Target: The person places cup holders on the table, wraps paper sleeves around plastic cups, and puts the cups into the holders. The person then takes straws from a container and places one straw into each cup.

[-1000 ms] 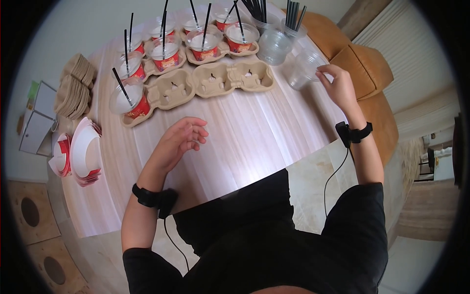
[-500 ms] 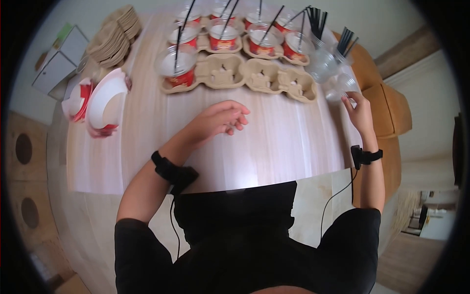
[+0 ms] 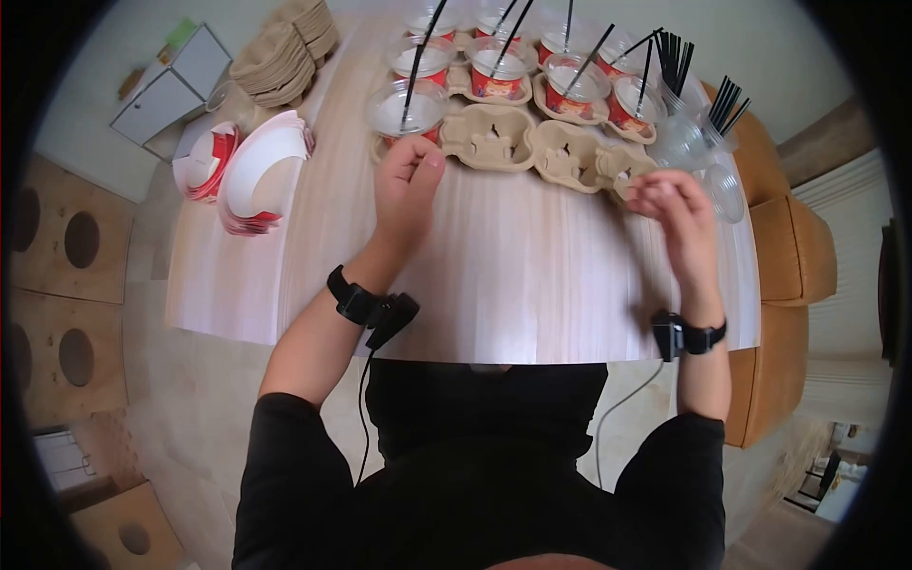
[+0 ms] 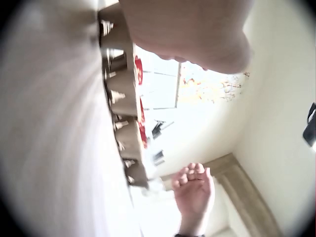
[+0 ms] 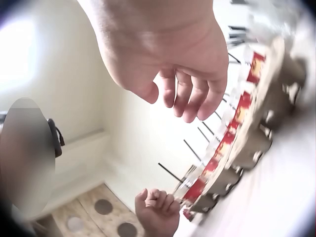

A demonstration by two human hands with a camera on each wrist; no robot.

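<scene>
My left hand (image 3: 407, 195) is just in front of the front-left cup (image 3: 408, 112), overlapping its lower part in the head view. That cup is red with a clear plastic top and a black straw, and it sits in the leftmost pocket of the front pulp cup carrier (image 3: 487, 138). The left fingers are loosely bent with nothing between them, as the right wrist view also shows. My right hand (image 3: 679, 223) hovers off the carrier's right end, fingers loosely bent and holding nothing. Beside it stands a clear plastic cup (image 3: 725, 193).
Behind are more carriers with several red cups (image 3: 497, 68) and straws. At the back right stand stacked clear cups (image 3: 676, 141) and containers of black straws (image 3: 727, 104). Stacked carriers (image 3: 274, 66) and red-and-white paper pieces (image 3: 256, 180) lie to the left. An orange chair (image 3: 793, 256) adjoins the table.
My right hand has moved left, away from the clear plastic cups. My left hand has moved forward to the front-left cup. The head view has turned right-to-left across the table, shifting things rightward.
</scene>
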